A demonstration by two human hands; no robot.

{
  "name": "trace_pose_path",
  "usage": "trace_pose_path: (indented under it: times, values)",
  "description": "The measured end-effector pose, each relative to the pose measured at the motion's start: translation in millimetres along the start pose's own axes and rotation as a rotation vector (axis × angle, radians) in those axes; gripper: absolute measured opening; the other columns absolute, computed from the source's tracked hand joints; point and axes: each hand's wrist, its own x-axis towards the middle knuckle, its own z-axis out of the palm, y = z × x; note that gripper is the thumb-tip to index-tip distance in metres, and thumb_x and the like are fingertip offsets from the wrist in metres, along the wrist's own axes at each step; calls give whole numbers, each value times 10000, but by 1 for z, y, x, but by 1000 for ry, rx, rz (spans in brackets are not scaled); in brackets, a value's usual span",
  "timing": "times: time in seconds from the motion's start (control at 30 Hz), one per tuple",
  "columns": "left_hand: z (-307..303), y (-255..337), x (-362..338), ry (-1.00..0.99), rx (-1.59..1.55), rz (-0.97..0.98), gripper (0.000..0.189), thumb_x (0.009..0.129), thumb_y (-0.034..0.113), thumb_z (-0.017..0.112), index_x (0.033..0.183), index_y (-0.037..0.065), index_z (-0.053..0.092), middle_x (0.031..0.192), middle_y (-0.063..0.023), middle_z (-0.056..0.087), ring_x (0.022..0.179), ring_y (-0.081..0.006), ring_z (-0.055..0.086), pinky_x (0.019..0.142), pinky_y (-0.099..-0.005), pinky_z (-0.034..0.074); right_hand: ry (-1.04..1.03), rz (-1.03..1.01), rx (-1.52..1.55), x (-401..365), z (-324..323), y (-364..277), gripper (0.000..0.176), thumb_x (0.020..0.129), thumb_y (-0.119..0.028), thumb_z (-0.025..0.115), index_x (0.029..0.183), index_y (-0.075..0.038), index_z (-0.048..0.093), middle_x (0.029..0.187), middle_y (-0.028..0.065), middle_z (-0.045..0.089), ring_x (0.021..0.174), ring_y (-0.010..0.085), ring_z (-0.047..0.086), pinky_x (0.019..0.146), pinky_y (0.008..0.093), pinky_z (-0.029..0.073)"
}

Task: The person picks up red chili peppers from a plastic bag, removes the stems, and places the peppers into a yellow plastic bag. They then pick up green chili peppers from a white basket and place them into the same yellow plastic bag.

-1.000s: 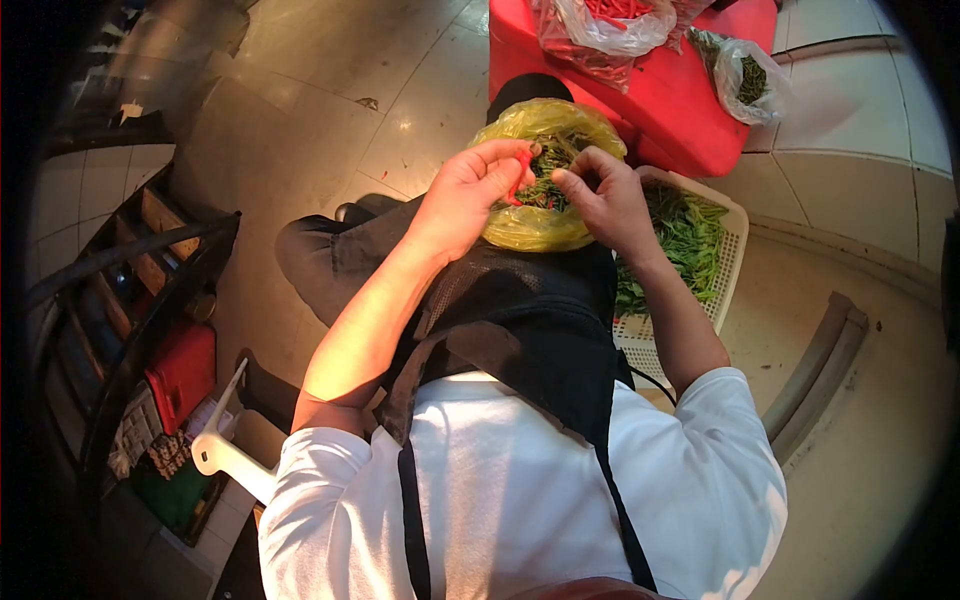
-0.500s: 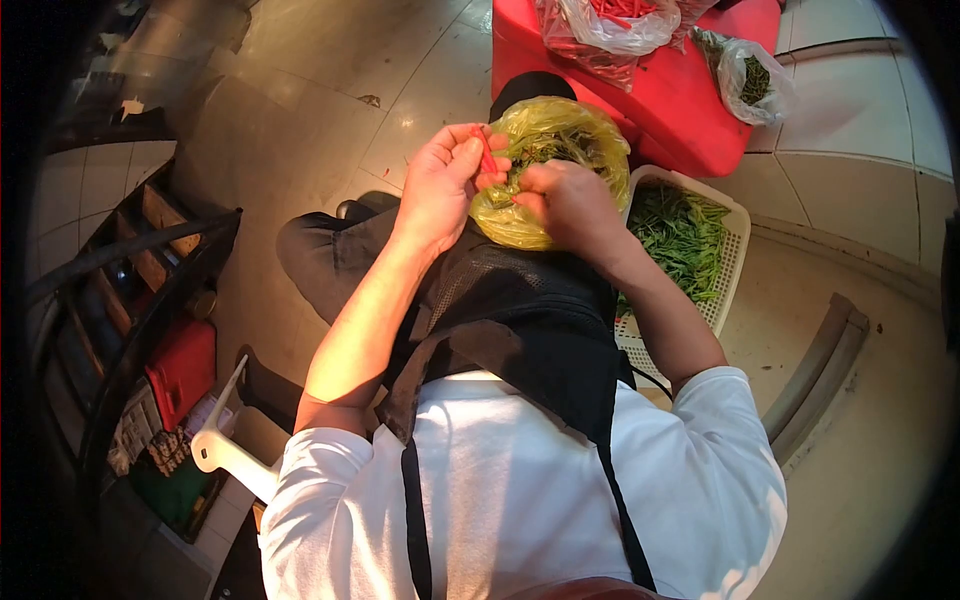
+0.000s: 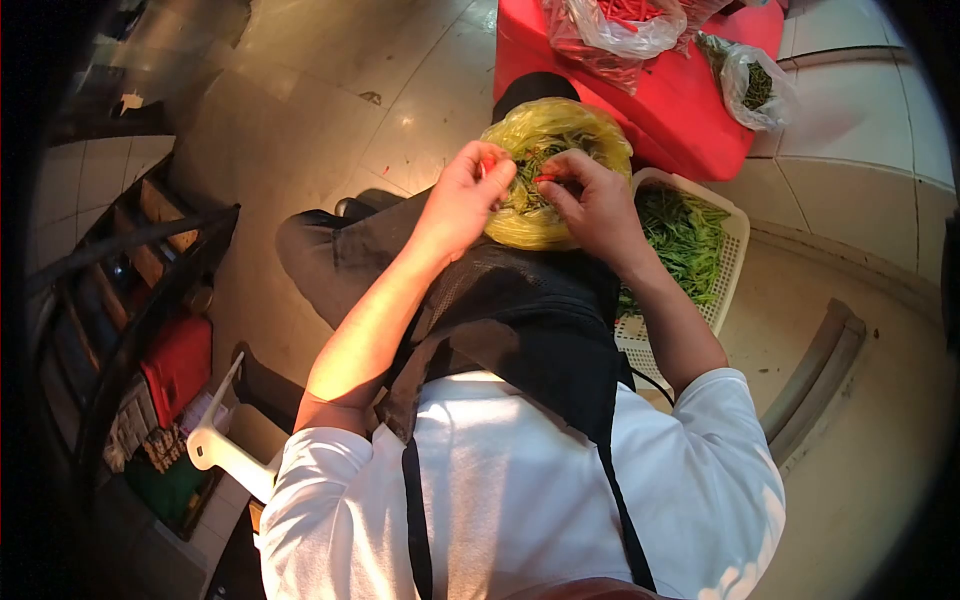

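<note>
A yellow plastic bag (image 3: 523,232) stands open in my lap, with green stems (image 3: 530,185) inside it. Over its left side, my left hand (image 3: 462,205) has its fingers closed around a red chili pepper (image 3: 488,163), mostly covered by the fingers. My right hand (image 3: 603,208) is above the bag's right side, pinching a small red piece of chili (image 3: 543,178) between thumb and fingertips. The two hands are a short way apart.
Right of my lap, a cream perforated crate (image 3: 738,240) holds green leafy stalks (image 3: 682,245). A red stool-like surface (image 3: 665,115) ahead bears a clear bag of red chilies (image 3: 630,12) and a bag of green stems (image 3: 757,88). A dark metal rack (image 3: 120,290) stands at left.
My left hand has lowered and turned inward, hiding more of the chili. My right hand has shifted slightly right, and the small red piece at its fingertips shows more clearly.
</note>
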Motion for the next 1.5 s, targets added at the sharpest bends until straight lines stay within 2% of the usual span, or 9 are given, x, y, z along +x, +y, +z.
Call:
trace_pose_path:
  times: [0.1,0.33,0.53,0.63,0.83,1.03,1.23,1.33,1.5]
  values:
    - [13,2,-2,-5,300,131,160,954,140,643,1083,51,610,866,48,559,772,-38,502,717,-199,435,-1,30,43,-2,-5,0,178,848,-120,720,990,-18,683,841,152,696,748,235,683,674,319,513]
    - [12,4,-1,-82,244,61,150,959,134,636,1061,23,633,836,69,556,779,-24,484,709,-182,412,57,-23,106,-4,-10,4,166,846,-93,727,992,-18,706,877,134,698,740,181,661,664,291,504]
    - [19,11,-1,-158,247,47,148,961,148,636,1036,20,645,851,57,580,781,-26,491,706,-185,415,76,-300,37,-3,-7,14,159,838,-70,727,984,-11,704,834,112,685,713,195,650,653,303,502]
    - [15,12,0,-98,292,36,163,958,157,644,1037,14,647,872,48,601,791,-33,508,723,-193,426,93,-87,102,-9,-9,7,160,834,-75,730,980,-17,699,830,121,680,699,223,644,646,312,501]
    - [19,16,-3,-114,328,83,158,959,154,640,1027,11,643,885,32,617,829,-46,532,760,-210,435,51,-146,-1,-5,-16,4,166,885,-138,693,978,-2,679,813,71,664,686,151,596,636,299,481]
    - [15,18,-3,-215,248,94,155,957,161,642,1016,18,646,879,16,630,790,-48,530,733,-199,430,-236,400,962,-2,-20,20,171,938,-145,628,934,25,649,781,-10,599,725,107,556,663,278,461]
    - [-8,26,-2,-118,-181,85,172,958,84,608,1120,26,605,875,-45,669,705,-69,532,641,-196,417,-51,-156,-311,1,-18,23,126,882,-154,657,938,-43,643,802,102,617,715,295,588,677,410,473]
    - [-19,33,-2,-71,-273,77,231,964,43,554,1193,18,565,950,-68,652,705,-97,544,625,-212,418,81,-311,-327,2,-11,15,100,836,-136,669,915,-75,659,843,145,589,811,365,578,728,452,473]
    - [-25,30,1,10,-455,21,203,992,93,519,1170,9,569,906,-39,571,715,-115,540,627,-237,421,-5,-400,-367,19,6,11,110,789,-123,684,884,-73,659,849,128,567,858,328,582,748,430,472]
